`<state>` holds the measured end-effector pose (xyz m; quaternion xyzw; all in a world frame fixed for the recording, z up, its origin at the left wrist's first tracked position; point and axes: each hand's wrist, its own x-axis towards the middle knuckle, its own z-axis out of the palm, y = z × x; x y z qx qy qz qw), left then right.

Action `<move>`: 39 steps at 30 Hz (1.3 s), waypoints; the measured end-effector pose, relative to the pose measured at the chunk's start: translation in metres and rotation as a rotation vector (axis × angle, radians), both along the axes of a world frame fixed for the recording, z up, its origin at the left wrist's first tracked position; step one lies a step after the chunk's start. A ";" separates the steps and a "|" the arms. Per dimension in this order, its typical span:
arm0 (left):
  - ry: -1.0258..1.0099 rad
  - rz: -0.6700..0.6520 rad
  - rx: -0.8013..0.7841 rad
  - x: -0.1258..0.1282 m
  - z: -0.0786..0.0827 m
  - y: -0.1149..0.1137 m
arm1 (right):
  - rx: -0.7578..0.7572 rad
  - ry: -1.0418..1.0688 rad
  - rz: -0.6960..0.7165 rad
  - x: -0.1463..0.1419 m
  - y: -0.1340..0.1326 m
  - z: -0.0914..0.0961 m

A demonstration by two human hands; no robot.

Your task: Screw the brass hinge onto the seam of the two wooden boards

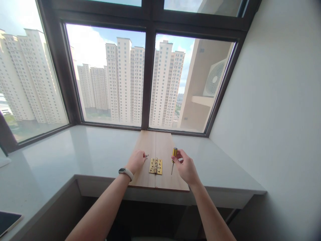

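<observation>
A brass hinge [155,166] lies open and flat across the seam of two wooden boards [164,144] on the white surface [75,157], its screw holes showing. Just left of it, the left hand [136,161] pinches a small silvery piece [146,155]. To the right, the right hand [186,168] grips a yellow-handled screwdriver [173,157], tip down.

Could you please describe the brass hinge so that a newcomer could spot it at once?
Below the big window, two wooden boards lie side by side on the white counter. The hinge lies across their seam, between the left hand and right hand; it is the only flat, shiny gold plate there.
</observation>
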<state>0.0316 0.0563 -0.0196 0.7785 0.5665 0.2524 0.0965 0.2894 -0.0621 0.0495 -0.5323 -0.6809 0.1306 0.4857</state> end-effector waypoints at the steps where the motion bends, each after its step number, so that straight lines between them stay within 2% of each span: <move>1: -0.004 -0.002 0.001 0.000 0.000 -0.001 | -0.003 0.000 0.001 -0.001 -0.001 -0.001; 8: -0.107 -0.051 0.021 0.006 0.011 -0.006 | -0.005 0.041 0.002 -0.002 -0.001 -0.001; 13: -0.391 -0.218 0.043 0.030 0.017 -0.007 | 0.017 0.080 -0.009 -0.003 -0.001 -0.002; 16: -0.476 -0.254 0.046 0.046 0.016 -0.006 | 0.032 0.083 -0.022 -0.003 -0.002 -0.003; 20: -0.445 -0.243 0.039 0.056 0.012 -0.005 | 0.066 0.055 -0.047 0.001 -0.004 -0.003; 23: -0.378 -0.234 0.019 0.059 0.008 -0.005 | 0.045 -0.097 -0.080 0.000 -0.005 -0.007; 27: -0.282 -0.247 0.024 0.061 0.003 -0.004 | -0.114 -0.422 -0.045 -0.014 -0.004 -0.026; 30: -0.244 -0.225 0.040 0.062 0.001 -0.004 | -0.218 -0.573 -0.038 -0.027 0.000 -0.043; 34: -0.205 -0.222 0.044 0.062 -0.001 -0.005 | -0.306 -0.628 -0.056 -0.035 0.004 -0.055; 39: -0.184 -0.225 0.052 0.061 0.000 -0.004 | -0.321 -0.641 -0.050 -0.036 0.007 -0.055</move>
